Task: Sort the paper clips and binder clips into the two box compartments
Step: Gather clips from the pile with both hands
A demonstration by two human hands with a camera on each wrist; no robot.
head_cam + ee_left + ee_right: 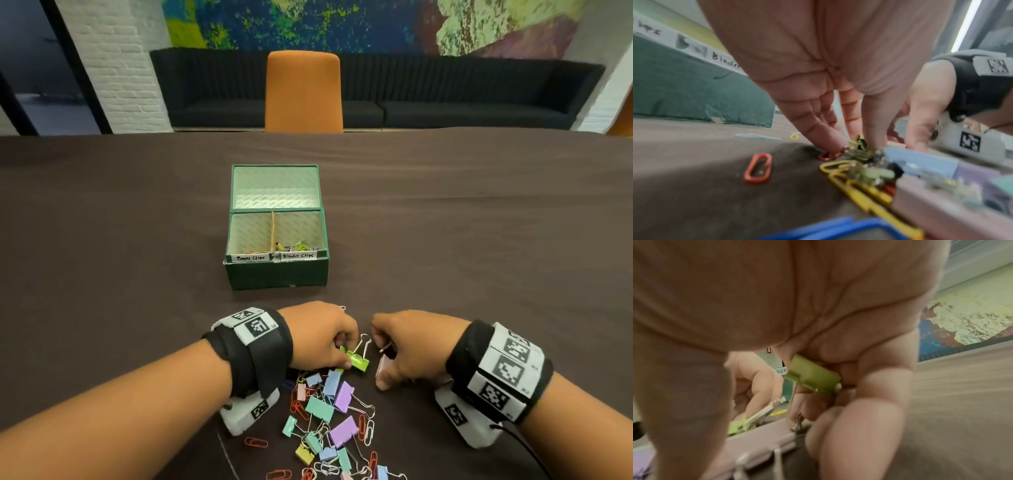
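Note:
A green box (276, 274) stands mid-table with its lid open behind it. Its left compartment (251, 233) is labelled Paper Clips; its right compartment (298, 230), labelled Binder Clips, holds a few binder clips (295, 245). A pile of pastel binder clips and coloured paper clips (329, 418) lies near me. At the pile's far edge my left hand (342, 353) (857, 144) pinches a small green binder clip (358, 361) (859, 147) on the cloth. My right hand (383, 363) (818, 394) is just to its right, fingers curled round another green binder clip (813, 376), thumb beside a pale pink clip (382, 368).
Brown cloth (479, 240) covers the table. A red paper clip (757, 168) and yellow paper clips (851, 188) lie loose beside the left hand. An orange chair (303, 92) stands at the table's far side, in front of a black sofa (445, 92).

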